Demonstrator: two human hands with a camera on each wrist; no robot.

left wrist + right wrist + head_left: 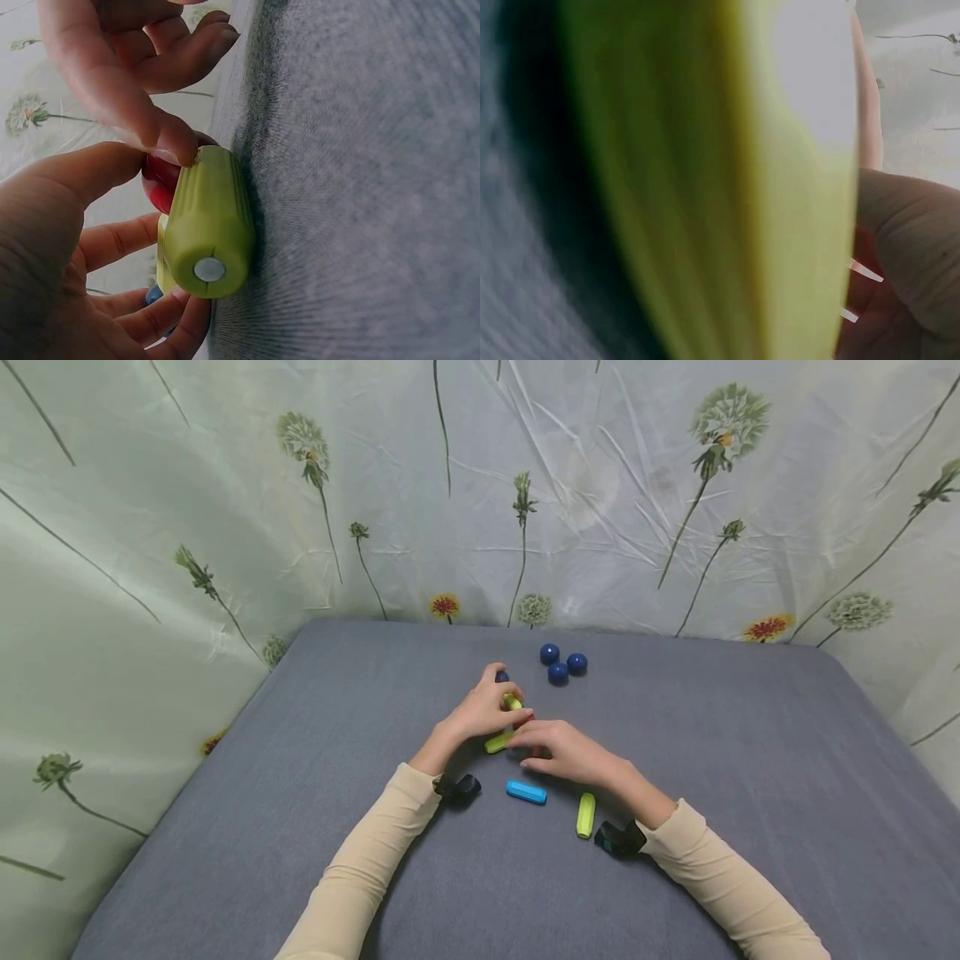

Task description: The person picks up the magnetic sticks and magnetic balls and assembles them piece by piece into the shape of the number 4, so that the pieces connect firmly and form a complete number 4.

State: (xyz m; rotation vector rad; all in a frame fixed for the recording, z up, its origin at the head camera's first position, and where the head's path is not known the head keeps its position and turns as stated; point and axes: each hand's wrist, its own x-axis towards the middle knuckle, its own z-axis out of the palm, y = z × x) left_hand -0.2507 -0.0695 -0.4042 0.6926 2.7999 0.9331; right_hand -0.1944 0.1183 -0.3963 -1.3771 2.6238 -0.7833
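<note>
My left hand (483, 708) curls around a yellow-green magnetic rod (513, 702), its thumb on a red ball (159, 184) and other fingers near a dark blue ball (502, 677). A second yellow-green rod (212, 225) lies against the red ball, its metal end facing the left wrist camera. From the other side, my right hand (566, 750) touches where this rod and the ball meet with one fingertip. Its thumb stays apart. Very close in the right wrist view, a blurred yellow-green rod (727, 195) hides most of that hand.
Three dark blue balls (558, 673) sit together farther back. Nearer the front are a light blue rod (527, 792) and another yellow-green rod (586, 815), close to the right wrist. The grey padded surface (300, 760) ends at a flower-patterned curtain (420, 510).
</note>
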